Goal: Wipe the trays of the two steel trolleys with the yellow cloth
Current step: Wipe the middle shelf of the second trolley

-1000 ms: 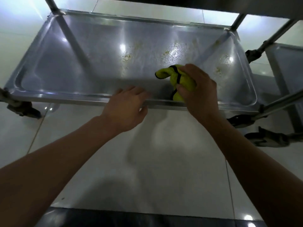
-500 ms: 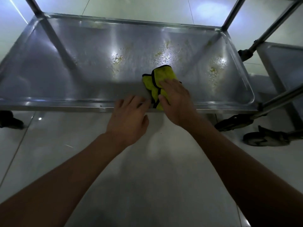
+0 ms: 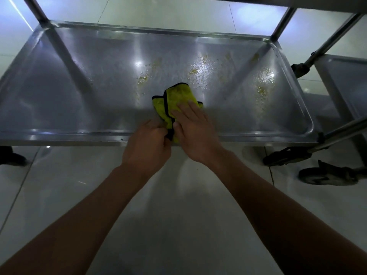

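Observation:
A yellow cloth (image 3: pixel 175 100) with black trim lies folded on the low steel tray (image 3: pixel 69 92) of the near trolley, draped over the tray's front rim. My right hand (image 3: pixel 195 130) lies flat on the cloth with straight fingers. My left hand (image 3: pixel 148 143) is at the front rim beside it and pinches the cloth's black-trimmed near edge. Yellowish crumbs and wet specks (image 3: pixel 200 70) are scattered across the middle and right of the tray. The tray of a second trolley (image 3: pixel 345 80) shows at the right edge.
Steel uprights (image 3: pixel 36 8) rise at the tray's back corners, and another shelf edge (image 3: pixel 297 2) runs across the top. Black castor wheels (image 3: pixel 325 175) stand on the glossy white tiled floor (image 3: pixel 178 195) at right; another castor (image 3: pixel 10 157) is at left.
My right hand has laid the bunched cloth down on the tray and flattened on it. My left hand has shifted right along the rim and taken the cloth's near edge.

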